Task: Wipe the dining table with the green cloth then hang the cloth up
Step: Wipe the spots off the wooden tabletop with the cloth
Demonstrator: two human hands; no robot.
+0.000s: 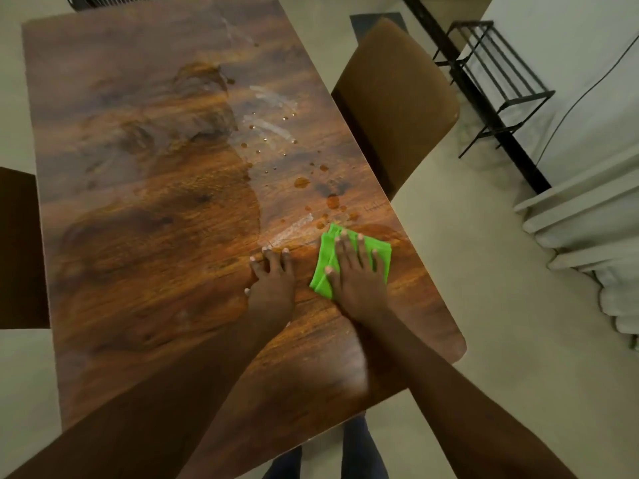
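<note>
A folded green cloth (325, 267) lies on the wooden dining table (155, 219) near its right edge. My right hand (358, 274) presses flat on the cloth with straight, spread fingers. My left hand (271, 274) rests on the bare wood just left of the cloth, its fingertips bent down onto the surface, holding nothing. Beyond the cloth, water drops and small puddles (301, 183) and pale wet streaks (273, 112) mark the tabletop. A wide damp patch darkens the table's middle.
A brown upholstered chair (397, 98) is pushed in at the table's right side. Another dark chair (19, 247) sits at the left edge. A black metal rack (494, 84) stands by a white-sheeted bed (587, 133) at the right. Pale floor surrounds the table.
</note>
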